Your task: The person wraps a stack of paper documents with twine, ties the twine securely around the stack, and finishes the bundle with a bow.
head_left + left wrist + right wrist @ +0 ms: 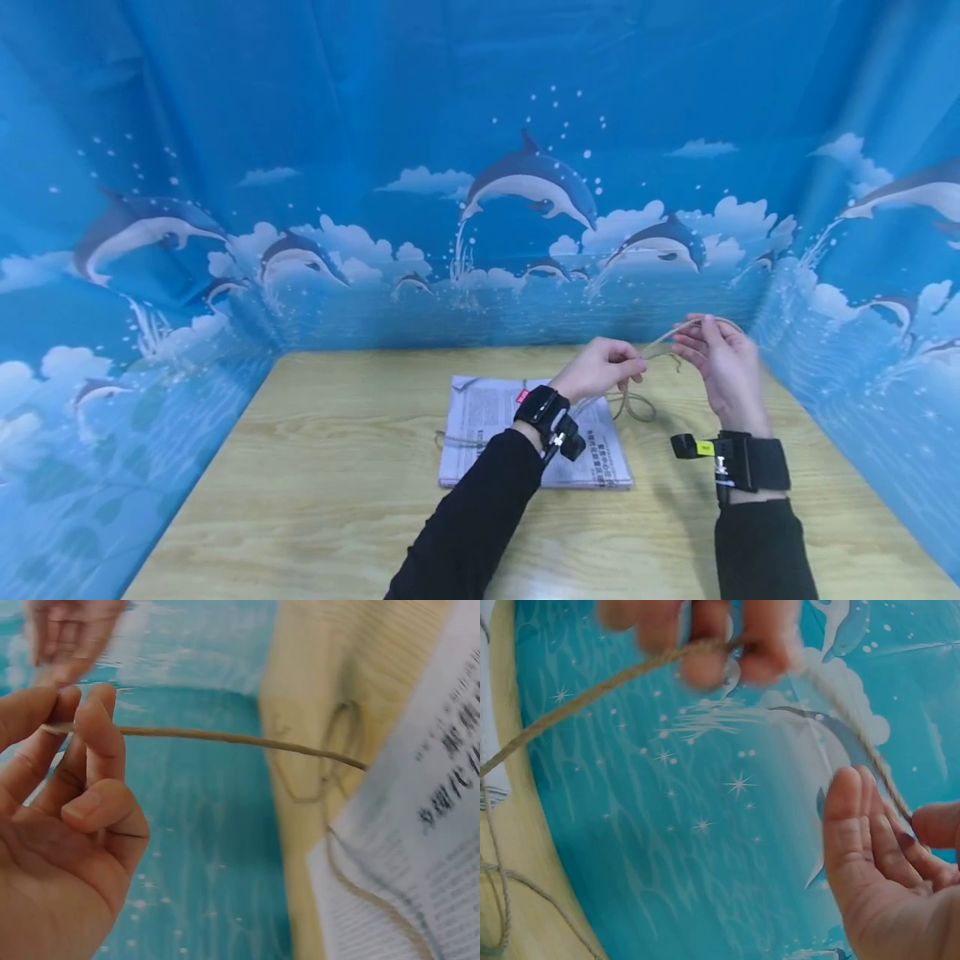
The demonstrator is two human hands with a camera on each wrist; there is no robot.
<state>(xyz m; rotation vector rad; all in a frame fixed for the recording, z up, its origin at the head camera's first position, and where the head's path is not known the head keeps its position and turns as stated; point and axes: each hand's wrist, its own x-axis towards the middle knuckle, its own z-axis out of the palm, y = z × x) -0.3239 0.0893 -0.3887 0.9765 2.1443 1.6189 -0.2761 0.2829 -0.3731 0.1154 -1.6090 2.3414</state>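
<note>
Both hands hold a length of tan twine [663, 337] raised above the right side of the table. My left hand [602, 367] pinches it beyond the right edge of a folded stack of newspapers [480, 417]. Farther right, my right hand [722, 360] grips the same twine between thumb and fingers, as the right wrist view also shows. From the left hand, the twine [225, 737] runs back to the newspapers [420, 847]. Another stretch of twine lies across the stack, partly hidden by the left forearm.
Loose loops of twine [502, 885] lie on the wooden table [322, 467] beside the newspapers. A blue curtain [360, 183] printed with dolphins stands around the table's back and sides. A small red tag [522, 397] shows by the left wrist.
</note>
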